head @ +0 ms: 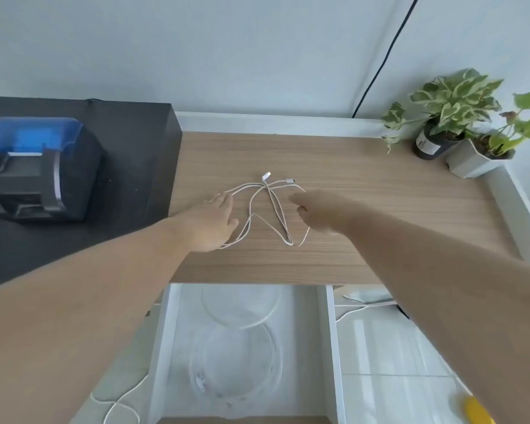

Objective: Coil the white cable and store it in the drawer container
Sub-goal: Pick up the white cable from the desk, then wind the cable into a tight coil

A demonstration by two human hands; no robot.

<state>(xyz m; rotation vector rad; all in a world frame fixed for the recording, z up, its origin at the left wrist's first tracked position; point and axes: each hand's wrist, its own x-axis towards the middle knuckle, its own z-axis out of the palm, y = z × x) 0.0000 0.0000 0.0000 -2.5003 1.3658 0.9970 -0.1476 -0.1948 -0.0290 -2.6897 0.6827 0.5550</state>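
Thin white cable (268, 209), loosely tangled, lay on the light wooden desktop (380, 209) between both hands (plugs at far side). Left hand (210, 223) flat, fingers spread over its left loops; right hand (314, 211) curled loosely beside its right edge, grip uncertain. White open drawer (329, 332) sat below.

Two bare forearms enter from the lower left and lower right of the frame, with no sleeve, watch or band on the stretch in view (upper arms lie outside the picture). The left hand (210, 223) and right hand (315, 211), mid-frame, appear ringless, though motion blur softens the fingers and nails.
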